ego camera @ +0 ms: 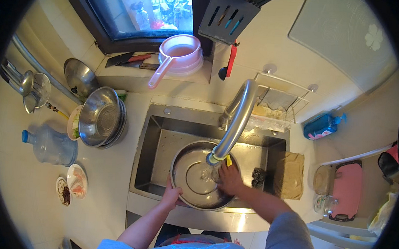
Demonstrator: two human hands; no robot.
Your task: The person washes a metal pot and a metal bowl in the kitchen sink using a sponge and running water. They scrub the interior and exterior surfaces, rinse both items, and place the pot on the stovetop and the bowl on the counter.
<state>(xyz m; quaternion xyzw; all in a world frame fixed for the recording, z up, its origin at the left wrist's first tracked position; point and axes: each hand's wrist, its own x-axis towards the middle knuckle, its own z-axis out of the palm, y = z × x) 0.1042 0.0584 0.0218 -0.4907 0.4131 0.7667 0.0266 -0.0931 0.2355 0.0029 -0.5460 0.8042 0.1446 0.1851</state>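
Note:
A round stainless steel pan or basin [190,174] is held over the steel sink [172,136], with some water visible inside it. My left hand [171,194] grips its rim at the lower left, thumb on the outside. Inside the right part of the pan is my right hand [229,180], against or close to the inner wall; its fingertips are partly hidden, so I cannot tell whether they hold anything. The curved faucet [239,119] reaches over the pan, its nozzle [212,158] just above the fingers, and water runs from it. A small yellow tab [229,161] sits beside the nozzle.
Stacked metal bowls [99,116], a clear water jug [53,144] and a plate of meat [77,181] stand left. A dark scouring pad [258,177] lies in the sink. A folded tan cloth [289,175] drapes the right edge. Knives [132,59] and a pink dipper [179,50] occupy the sill.

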